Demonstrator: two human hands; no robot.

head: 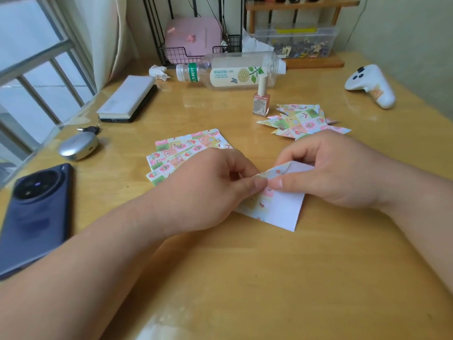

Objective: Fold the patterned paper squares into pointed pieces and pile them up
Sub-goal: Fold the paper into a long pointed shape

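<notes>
Fingers (256, 186) of left hand (215, 190) and right hand (338, 175) pinched the paper square (282, 209). Thin and limp, it probably held best by its edges.

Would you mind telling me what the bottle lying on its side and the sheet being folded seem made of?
The bottle: probably clear plastic, glossy, see-through with highlights. The sheet: thin paper, matte, patterned on one face, plain white on the other, holding a sharp fold.

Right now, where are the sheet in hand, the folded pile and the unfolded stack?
sheet in hand (282, 207), head view, on its white side, lower part.
folded pile (304, 120), head view, on the middle of the top pieces.
unfolded stack (186, 146), head view, on the top sheet's patterned face.
</notes>
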